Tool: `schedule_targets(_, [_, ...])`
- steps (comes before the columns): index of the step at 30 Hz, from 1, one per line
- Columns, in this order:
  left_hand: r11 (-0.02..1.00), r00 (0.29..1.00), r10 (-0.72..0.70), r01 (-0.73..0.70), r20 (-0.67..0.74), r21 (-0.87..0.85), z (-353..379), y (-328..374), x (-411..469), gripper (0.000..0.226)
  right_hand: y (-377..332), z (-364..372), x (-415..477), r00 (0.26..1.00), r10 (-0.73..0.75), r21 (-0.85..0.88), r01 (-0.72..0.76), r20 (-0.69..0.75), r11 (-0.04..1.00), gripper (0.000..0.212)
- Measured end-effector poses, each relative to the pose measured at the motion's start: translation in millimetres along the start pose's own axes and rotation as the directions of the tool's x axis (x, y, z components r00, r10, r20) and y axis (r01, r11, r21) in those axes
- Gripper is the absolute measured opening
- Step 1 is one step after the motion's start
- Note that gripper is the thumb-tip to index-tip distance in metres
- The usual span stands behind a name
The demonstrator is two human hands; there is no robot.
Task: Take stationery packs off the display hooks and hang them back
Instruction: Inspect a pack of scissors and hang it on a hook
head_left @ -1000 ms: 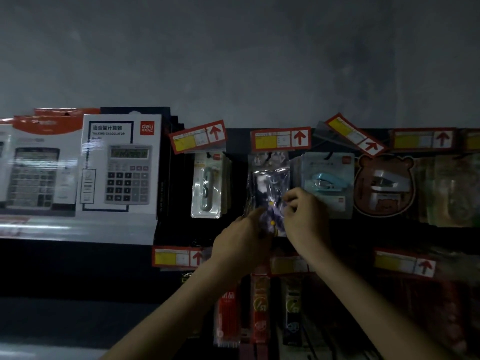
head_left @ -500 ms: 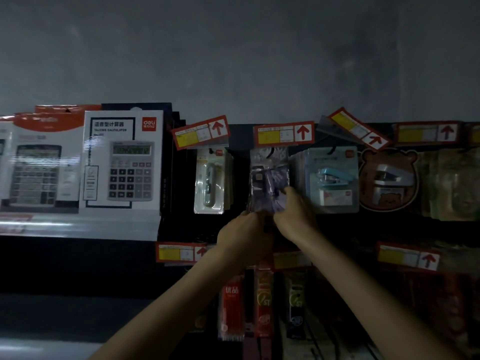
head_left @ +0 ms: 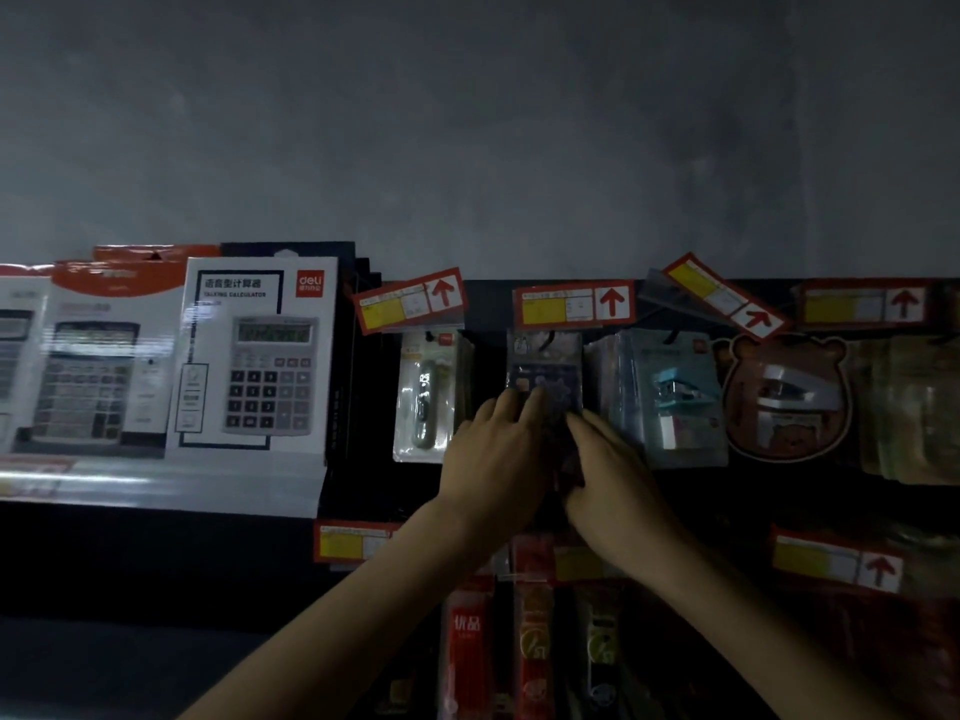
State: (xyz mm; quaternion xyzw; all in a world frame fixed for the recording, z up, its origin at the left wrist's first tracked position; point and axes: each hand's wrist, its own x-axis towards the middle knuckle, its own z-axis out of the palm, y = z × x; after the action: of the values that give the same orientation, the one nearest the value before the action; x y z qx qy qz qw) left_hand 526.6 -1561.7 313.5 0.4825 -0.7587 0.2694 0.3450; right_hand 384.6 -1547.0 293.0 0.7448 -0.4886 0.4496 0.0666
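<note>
Grey wall above; dark display board [head_left: 488, 304] below it, hung with stationery on hooks, dimly lit.

Item 1: purple pack [head_left: 545, 376]. Hangs in the board's upper row, under the middle price tag [head_left: 574, 304], between the white pack [head_left: 426, 397] and the blue stapler pack [head_left: 670, 397]. Top edge sits up at the hook; the hook itself is too dark to make out.

Item 2: left hand [head_left: 498, 459]. Fingers spread flat on the purple pack's lower face, pressing rather than pinching.

Item 3: right hand [head_left: 613, 480]. Fingers extended toward the pack's lower right corner, touching or just beside it; whether they grip the edge cannot be told.

Item 4: calculator boxes [head_left: 254, 356]. Standing on a shelf at the board's left edge, untouched.

Item 5: lower row of red packs [head_left: 467, 646], partly hidden by the forearms.

Change noted: a second ago the purple pack was held lower, off its place, pinched between both hands with its clear wrapper catching light. Half a second ago it had risen to the hook line. Now it lies flush in the row and the hands have gone from pinching to flat. Judgement: this pack is probably rehung and being smoothed; release is the likely next step.
</note>
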Motion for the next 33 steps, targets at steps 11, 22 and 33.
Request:
schedule_targets(11, [0.989, 0.991, -0.081, 0.067, 0.103, 0.130, 16.6, 18.7, 49.0, 0.107, 10.3, -20.0, -27.5, 0.976, -0.140, -0.042, 0.135, -0.164, 0.990, 0.052])
schedule_targets(22, [0.973, 0.970, -0.201, 0.181, 0.138, 0.144, 48.9, 23.2, 73.3, 0.086, 34.4, -45.2, -38.7, 0.947, -0.194, -0.060, 0.185, -0.256, 0.981, 0.032])
schedule_targets(33, [0.981, 0.981, -0.173, 0.164, 0.090, 0.101, 54.8, 24.1, 69.4, 0.083, 48.0, -39.6, -44.0, 0.953, -0.199, -0.041, 0.195, -0.229, 0.980, 0.031])
